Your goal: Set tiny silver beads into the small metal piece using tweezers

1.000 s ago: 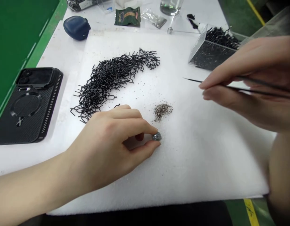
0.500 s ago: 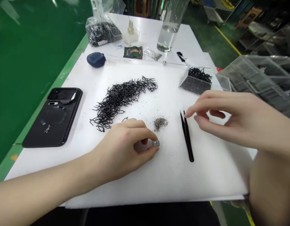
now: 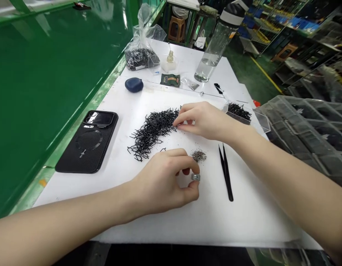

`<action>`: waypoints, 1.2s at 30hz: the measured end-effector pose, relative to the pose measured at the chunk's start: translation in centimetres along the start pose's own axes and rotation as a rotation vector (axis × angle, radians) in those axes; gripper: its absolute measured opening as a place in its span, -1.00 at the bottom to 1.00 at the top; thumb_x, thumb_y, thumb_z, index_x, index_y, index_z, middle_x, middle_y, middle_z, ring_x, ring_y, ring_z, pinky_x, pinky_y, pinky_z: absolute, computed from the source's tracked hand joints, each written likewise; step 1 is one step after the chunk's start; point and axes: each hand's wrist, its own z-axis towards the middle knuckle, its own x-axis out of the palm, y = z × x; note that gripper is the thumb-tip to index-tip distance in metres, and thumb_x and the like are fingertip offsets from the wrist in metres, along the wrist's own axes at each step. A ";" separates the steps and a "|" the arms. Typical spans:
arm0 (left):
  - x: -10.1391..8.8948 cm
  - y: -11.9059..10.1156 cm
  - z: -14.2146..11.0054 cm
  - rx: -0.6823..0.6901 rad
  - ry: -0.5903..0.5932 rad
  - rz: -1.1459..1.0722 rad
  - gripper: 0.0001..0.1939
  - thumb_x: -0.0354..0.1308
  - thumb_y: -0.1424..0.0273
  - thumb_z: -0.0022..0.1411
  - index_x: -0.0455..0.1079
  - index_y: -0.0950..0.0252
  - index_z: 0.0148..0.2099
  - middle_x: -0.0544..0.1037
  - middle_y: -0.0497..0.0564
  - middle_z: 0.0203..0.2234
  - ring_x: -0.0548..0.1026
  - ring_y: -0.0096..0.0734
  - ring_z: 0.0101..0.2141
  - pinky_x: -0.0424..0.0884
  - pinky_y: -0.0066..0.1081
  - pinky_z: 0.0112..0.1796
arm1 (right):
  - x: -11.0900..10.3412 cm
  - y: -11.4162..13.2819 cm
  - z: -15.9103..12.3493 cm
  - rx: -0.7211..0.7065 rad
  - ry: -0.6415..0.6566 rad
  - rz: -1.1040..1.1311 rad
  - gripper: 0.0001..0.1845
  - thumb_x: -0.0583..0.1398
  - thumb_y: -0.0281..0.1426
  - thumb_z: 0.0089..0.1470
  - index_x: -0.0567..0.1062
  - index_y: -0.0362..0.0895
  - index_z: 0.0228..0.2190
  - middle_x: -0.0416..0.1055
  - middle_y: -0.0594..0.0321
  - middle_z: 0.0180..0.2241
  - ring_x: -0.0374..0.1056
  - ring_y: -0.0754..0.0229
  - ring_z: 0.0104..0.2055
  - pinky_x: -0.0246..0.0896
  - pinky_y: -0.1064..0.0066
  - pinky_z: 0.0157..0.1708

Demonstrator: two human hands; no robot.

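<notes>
My left hand [image 3: 171,181] pinches a small grey metal piece [image 3: 196,177] between thumb and forefinger, low over the white work surface [image 3: 171,225]. My right hand [image 3: 198,120] reaches to the right end of a pile of thin bent black pieces [image 3: 154,129]. Its thumb and fingertips are pinched together at the pile; whether a piece is between them is too small to tell. Just beyond the grey piece lies a little heap of tiny metal parts [image 3: 199,156]. Black tweezers [image 3: 226,173] rest on the surface, below my right forearm.
A black phone [image 3: 86,144] lies at left. Along the back are a dark blue case [image 3: 134,85], a bag of black parts [image 3: 140,59], a green packet [image 3: 170,80] and a water bottle [image 3: 212,51]. A clear box of black pieces [image 3: 239,112] and compartment trays [image 3: 306,125] stand at right.
My right hand has moved left from beside the tweezers to the black pile. My left hand still pinches the grey piece. The view has shifted, showing more of the background.
</notes>
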 end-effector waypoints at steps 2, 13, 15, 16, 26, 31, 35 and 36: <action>0.1 0.0 0.0 -0.007 -0.009 -0.024 -0.85 0.40 0.60 0.15 0.69 0.36 -0.20 0.57 -0.07 -0.35 0.48 -0.54 -0.41 0.40 -0.54 -0.41 | 0.4 -0.4 0.1 -0.003 0.004 -0.014 -0.80 0.32 -0.48 0.24 0.81 -0.09 -0.27 0.69 0.13 -0.22 0.58 0.03 -0.22 0.35 0.21 -0.22; -0.1 -0.4 0.0 -0.051 -0.029 -0.073 -0.85 0.39 0.56 0.13 0.61 0.30 -0.22 0.59 -0.14 -0.42 0.39 -0.57 -0.50 0.44 -0.50 -0.32 | 0.7 -0.9 -1.3 -0.003 -0.074 -0.040 -0.80 0.21 -0.36 0.37 0.67 -0.11 -0.21 0.63 0.07 -0.18 0.53 0.01 -0.17 0.39 0.17 -0.12; -0.1 -0.3 0.1 -0.058 -0.019 -0.068 -0.86 0.39 0.54 0.12 0.61 0.28 -0.23 0.59 -0.16 -0.44 0.34 -0.58 -0.54 0.47 -0.48 -0.31 | 0.7 -0.7 -1.0 -0.011 -0.056 -0.053 -0.81 0.24 -0.36 0.36 0.69 -0.09 -0.24 0.66 0.09 -0.19 0.54 -0.04 -0.11 0.36 0.17 -0.12; -0.1 -0.3 0.2 -0.062 -0.014 -0.066 -0.86 0.39 0.53 0.13 0.61 0.27 -0.23 0.60 -0.16 -0.43 0.33 -0.58 -0.55 0.48 -0.47 -0.30 | 0.8 -0.6 -0.9 -0.010 -0.045 -0.062 -0.82 0.25 -0.38 0.34 0.69 -0.08 -0.26 0.66 0.10 -0.21 0.53 -0.05 -0.09 0.34 0.17 -0.14; 0.7 1.0 0.0 -0.058 -0.052 -0.099 -0.88 0.32 0.43 0.17 0.62 0.19 -0.21 0.62 -0.15 -0.44 0.40 -0.52 -0.55 0.54 -0.42 -0.28 | 0.3 -0.6 -1.2 0.040 -0.059 0.011 -0.92 0.22 -0.46 0.28 0.51 -0.07 -0.29 0.61 0.10 -0.21 0.46 0.06 -0.23 0.33 0.20 -0.19; 0.0 -0.1 0.2 -0.117 -0.068 -0.120 -0.86 0.32 0.47 0.18 0.64 0.21 -0.19 0.70 -0.12 -0.38 0.41 -0.53 -0.53 0.48 -0.44 -0.38 | -1.3 1.3 -4.7 0.193 -0.257 0.247 -0.95 0.29 -0.41 0.32 0.51 0.00 -0.22 0.65 0.18 -0.22 0.56 0.07 -0.25 0.46 0.19 -0.25; -0.8 -1.1 0.6 -0.184 -0.081 -0.177 -0.84 0.32 0.51 0.22 0.67 0.26 -0.15 0.76 -0.09 -0.30 0.56 -0.50 -0.42 0.56 -0.49 -0.34 | -1.0 3.8 -9.0 0.285 -0.416 0.539 -0.81 0.41 -0.48 0.25 0.61 0.09 -0.27 0.62 0.28 -0.29 0.56 0.10 -0.29 0.54 0.25 -0.32; -0.9 -1.2 0.8 -0.212 -0.094 -0.220 -0.84 0.33 0.51 0.22 0.68 0.26 -0.15 0.77 -0.08 -0.28 0.60 -0.49 -0.40 0.60 -0.49 -0.32 | -0.6 4.2 -9.9 0.304 -0.450 0.603 -0.76 0.44 -0.52 0.22 0.64 0.11 -0.24 0.63 0.30 -0.28 0.56 0.11 -0.29 0.56 0.26 -0.31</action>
